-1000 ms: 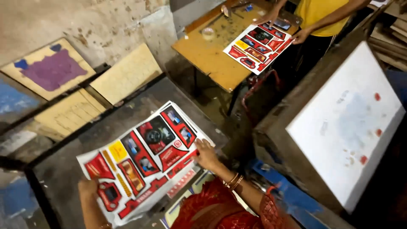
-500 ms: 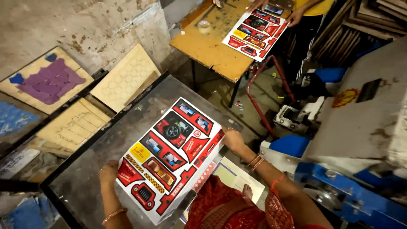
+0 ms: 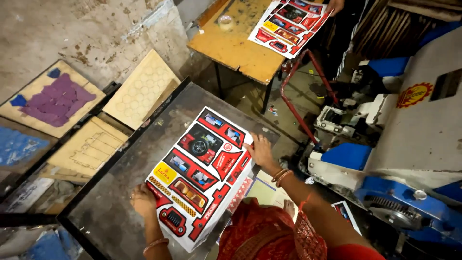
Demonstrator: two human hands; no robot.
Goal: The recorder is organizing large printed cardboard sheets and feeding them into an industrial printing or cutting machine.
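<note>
A stack of printed card sheets (image 3: pixel 199 173), red, black and yellow with car pictures, lies on a dark metal table (image 3: pixel 110 212). My left hand (image 3: pixel 143 200) grips the stack's left edge, near its lower corner. My right hand (image 3: pixel 261 150) holds the stack's right edge, fingers flat on the top sheet. Bangles show on both wrists.
A yellow wooden table (image 3: pixel 240 48) at the top carries a matching printed sheet (image 3: pixel 288 24) under another person's hand (image 3: pixel 334 5) and a tape roll (image 3: pixel 224 22). A blue and grey machine (image 3: pixel 409 159) stands at right. Wooden die boards (image 3: pixel 139 89) lean at left.
The stack has slid toward me and squared up on the dark table, with both my hands following its edges. The view has swung left, so the machine sits farther right.
</note>
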